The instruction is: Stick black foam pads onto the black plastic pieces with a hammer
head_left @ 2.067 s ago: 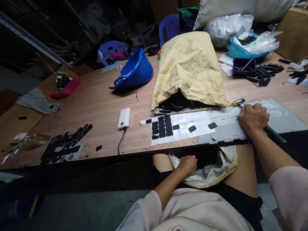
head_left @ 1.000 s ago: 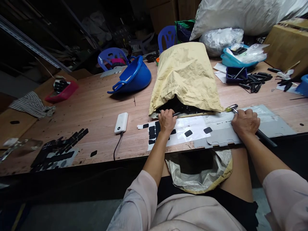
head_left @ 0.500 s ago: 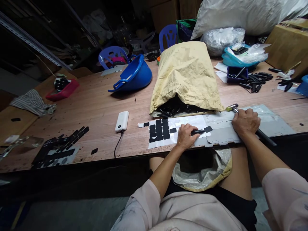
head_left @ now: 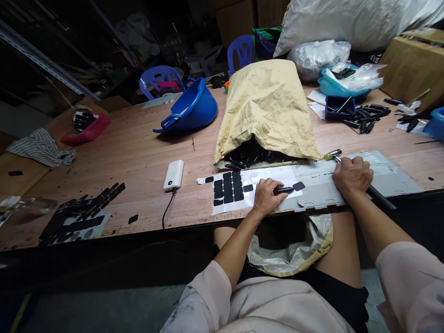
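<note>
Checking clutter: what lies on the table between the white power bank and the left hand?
Head view: a white backing sheet carrying black adhesive pads; otherwise bare tabletop.

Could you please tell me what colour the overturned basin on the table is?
The basin is bright blue, seen clearly in the head view.
</note>
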The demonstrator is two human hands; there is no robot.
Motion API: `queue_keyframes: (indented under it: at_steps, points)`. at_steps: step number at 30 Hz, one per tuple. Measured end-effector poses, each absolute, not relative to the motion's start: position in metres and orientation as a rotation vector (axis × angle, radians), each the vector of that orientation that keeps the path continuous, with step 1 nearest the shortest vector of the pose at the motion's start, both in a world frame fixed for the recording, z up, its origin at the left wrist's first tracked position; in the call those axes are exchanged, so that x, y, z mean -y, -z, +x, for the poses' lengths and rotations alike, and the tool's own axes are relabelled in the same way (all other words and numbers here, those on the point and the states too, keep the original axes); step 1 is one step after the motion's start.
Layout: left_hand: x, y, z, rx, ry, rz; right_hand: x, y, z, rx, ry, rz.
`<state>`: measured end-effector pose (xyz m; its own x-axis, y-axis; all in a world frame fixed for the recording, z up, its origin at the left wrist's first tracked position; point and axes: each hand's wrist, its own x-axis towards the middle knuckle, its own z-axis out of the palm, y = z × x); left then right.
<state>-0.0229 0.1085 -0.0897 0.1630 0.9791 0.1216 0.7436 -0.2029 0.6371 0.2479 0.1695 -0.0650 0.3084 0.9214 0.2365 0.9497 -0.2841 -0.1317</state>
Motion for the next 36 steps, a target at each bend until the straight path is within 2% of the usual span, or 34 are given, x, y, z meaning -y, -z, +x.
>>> queue_keyframes:
  at_steps: [19, 36]
  points:
    - [-0.108, 0.089, -0.021, -1.631, -0.735, 2.015, -0.171, 0.07, 0.251, 1.705, 0.204, -2.327]
    - [-0.11, 0.097, -0.021, -1.608, -0.791, 1.993, -0.177, 0.087, 0.266, 1.668, 0.19, -2.143]
